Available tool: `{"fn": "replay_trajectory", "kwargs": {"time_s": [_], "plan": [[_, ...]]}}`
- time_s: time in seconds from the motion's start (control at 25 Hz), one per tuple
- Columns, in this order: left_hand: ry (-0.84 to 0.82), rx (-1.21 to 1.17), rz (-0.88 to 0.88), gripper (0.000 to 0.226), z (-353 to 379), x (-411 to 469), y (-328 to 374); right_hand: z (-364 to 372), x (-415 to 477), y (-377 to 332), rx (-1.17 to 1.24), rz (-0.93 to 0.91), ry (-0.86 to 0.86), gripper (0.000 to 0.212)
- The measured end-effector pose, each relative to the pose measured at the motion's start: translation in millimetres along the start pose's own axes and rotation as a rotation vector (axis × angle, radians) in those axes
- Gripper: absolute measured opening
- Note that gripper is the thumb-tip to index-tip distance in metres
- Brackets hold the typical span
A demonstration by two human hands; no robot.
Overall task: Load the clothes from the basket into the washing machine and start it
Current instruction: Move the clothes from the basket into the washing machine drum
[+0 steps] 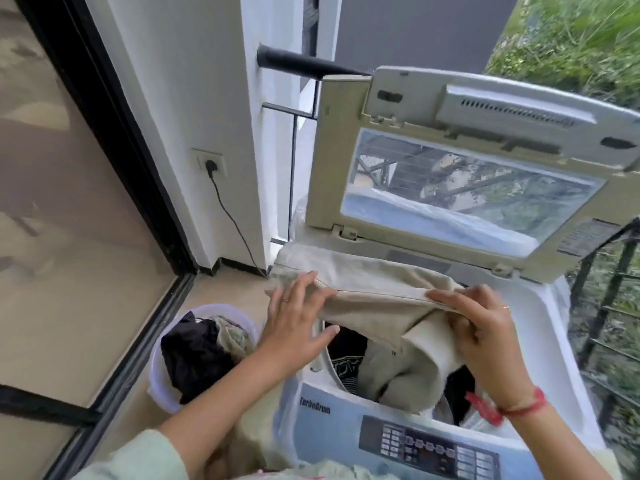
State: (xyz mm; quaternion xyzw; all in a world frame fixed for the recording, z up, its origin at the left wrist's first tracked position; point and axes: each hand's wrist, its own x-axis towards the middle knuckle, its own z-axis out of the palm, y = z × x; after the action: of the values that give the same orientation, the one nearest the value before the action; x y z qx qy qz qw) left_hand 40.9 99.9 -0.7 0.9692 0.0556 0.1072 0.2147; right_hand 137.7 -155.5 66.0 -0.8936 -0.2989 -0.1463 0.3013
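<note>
Now pinching beige garment [374,292] in right-hand grip [481,327], touching it with open, straight-fingered left-hand grip [294,327], over washing machine [346,403] beside basket [156,382].

A beige garment [374,292] is draping a white washing machine [540,327] that is showing a pale blue front, a dark grey control panel [429,448] and a yellowed cream lid [329,161]. A black garment [194,355] is lying in a translucent lilac-white laundry basket [157,386], while the person is wearing a red thread bracelet [523,407] and a pale green sleeve [145,459].
</note>
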Motion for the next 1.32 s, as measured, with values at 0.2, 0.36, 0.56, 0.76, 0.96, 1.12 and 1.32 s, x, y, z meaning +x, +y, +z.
{"fn": "replay_trajectory", "kwargs": {"time_s": [0.2,0.36,0.56,0.76,0.96,1.12,1.32], "plan": [[-0.604,0.45,0.034,0.063,85.5,44.0,46.2,22.7,-54.5,83.9,-0.421,0.126,-1.097,0.061],[-0.872,0.732,-0.044,0.045,112.5,41.9,48.0,1.8,-25.3,93.2,-0.172,0.301,-0.817,0.048],[-0.631,0.368,-0.239,0.054,115.1,61.1,59.6,31.8,-30.3,111.6,-0.251,0.394,-1.119,0.111],[-1.066,0.074,-0.228,0.136,155.7,68.9,66.2,125.9,-46.1,140.0,-0.449,0.533,-1.248,0.115],[-1.176,0.303,-0.147,0.155,222.3,68.0,57.4,173.0,-63.5,162.8,-0.441,0.68,-1.253,0.119],[-1.179,0.481,-0.114,0.159,269.3,71.5,19.3,224.3,-83.9,178.3,-0.353,0.705,-1.278,0.127],[-1.262,0.598,-0.15,0.162,320.6,80.9,-22.1,290.9,-90.7,195.4,-0.308,0.78,-1.33,0.125]]}}
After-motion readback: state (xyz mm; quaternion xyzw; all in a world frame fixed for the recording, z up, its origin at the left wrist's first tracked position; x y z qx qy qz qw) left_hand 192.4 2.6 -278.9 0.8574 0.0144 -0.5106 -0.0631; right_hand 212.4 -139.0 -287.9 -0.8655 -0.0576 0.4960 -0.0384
